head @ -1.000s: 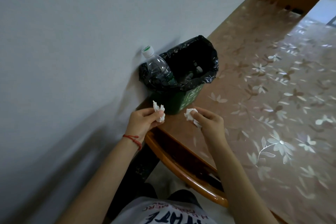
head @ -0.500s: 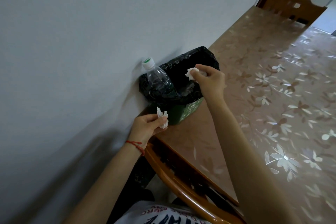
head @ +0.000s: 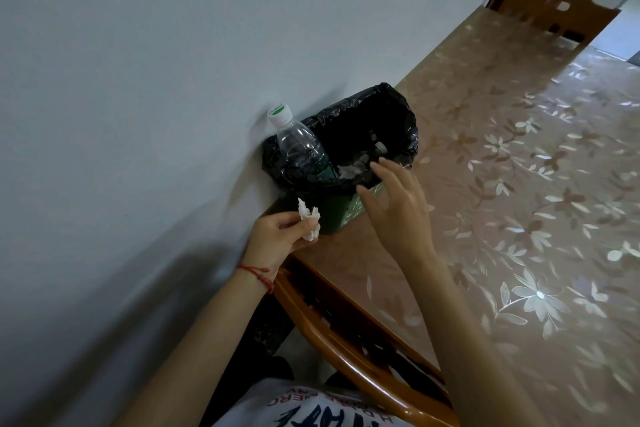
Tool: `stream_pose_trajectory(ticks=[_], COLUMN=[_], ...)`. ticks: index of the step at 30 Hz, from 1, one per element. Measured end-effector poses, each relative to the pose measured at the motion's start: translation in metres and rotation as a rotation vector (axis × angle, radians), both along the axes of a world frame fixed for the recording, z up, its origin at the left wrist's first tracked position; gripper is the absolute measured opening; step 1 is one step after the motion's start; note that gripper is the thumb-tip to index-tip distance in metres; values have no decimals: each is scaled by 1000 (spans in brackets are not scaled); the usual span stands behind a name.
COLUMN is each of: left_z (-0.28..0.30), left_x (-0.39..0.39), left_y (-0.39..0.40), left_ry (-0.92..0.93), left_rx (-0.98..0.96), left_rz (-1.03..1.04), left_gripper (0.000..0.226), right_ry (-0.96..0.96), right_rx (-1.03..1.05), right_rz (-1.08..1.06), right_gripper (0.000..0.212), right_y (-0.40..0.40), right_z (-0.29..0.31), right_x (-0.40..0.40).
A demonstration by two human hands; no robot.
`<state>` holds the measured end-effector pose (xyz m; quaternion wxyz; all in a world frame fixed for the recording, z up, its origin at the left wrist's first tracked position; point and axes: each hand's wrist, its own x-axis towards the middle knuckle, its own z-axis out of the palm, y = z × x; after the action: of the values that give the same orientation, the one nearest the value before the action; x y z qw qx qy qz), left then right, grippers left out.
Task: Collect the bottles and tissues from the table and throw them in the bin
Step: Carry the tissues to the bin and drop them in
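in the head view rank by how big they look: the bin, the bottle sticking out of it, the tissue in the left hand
1. bin
2. bottle
3. tissue, which sits nearer the camera yet looks smallest

The bin [head: 341,215] is green with a black liner [head: 398,114]. At its 9 o'clock, the clear bottle [head: 298,146] has a white-and-green cap [head: 280,113]. The tablecloth [head: 519,184] is tan with pale flowers.
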<state>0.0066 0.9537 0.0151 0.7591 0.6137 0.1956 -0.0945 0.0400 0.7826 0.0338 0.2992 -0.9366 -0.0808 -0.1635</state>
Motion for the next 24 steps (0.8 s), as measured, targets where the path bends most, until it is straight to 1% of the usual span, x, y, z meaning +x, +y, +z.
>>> stream_pose_trajectory(ticks=[2, 5, 7, 11, 15, 17, 19, 22, 24], left_z=[6, 16, 24, 38, 54, 59, 62, 62, 60], left_x=[1, 6, 11, 27, 53, 69, 84, 98, 103], left_y=[-2, -6, -10, -20, -32, -37, -41, -44, -43], left_ry=[-32, -74, -103, -189, -286, -320, -328, -320, -315], left_rx=[26, 39, 41, 111, 158, 184, 211, 229, 231], left_rz=[-11, -19, -27, -68, -99, -107, -111, -95, -87], left_gripper=[10, 10, 11, 4, 7, 6, 4, 15, 14], right_ry=[-19, -30, -26, 52, 105, 96, 88, 90, 94], right_rx=[-75, -212, -292, -394, -420, -411, -409, -386, -365], right_rz=[-4, 13, 18, 35, 37, 37, 37, 31, 23], right_gripper=[40, 43, 40, 43, 49, 48, 47, 47, 47], right_y=[-6, -14, -18, -24, -27, -28, -28, -28, -29], right_z=[-13, -31, -41, -56, -63, -63, -62, -62, -64], right_x=[-18, -41, -52, -64, -68, -70, -72, -73, -74])
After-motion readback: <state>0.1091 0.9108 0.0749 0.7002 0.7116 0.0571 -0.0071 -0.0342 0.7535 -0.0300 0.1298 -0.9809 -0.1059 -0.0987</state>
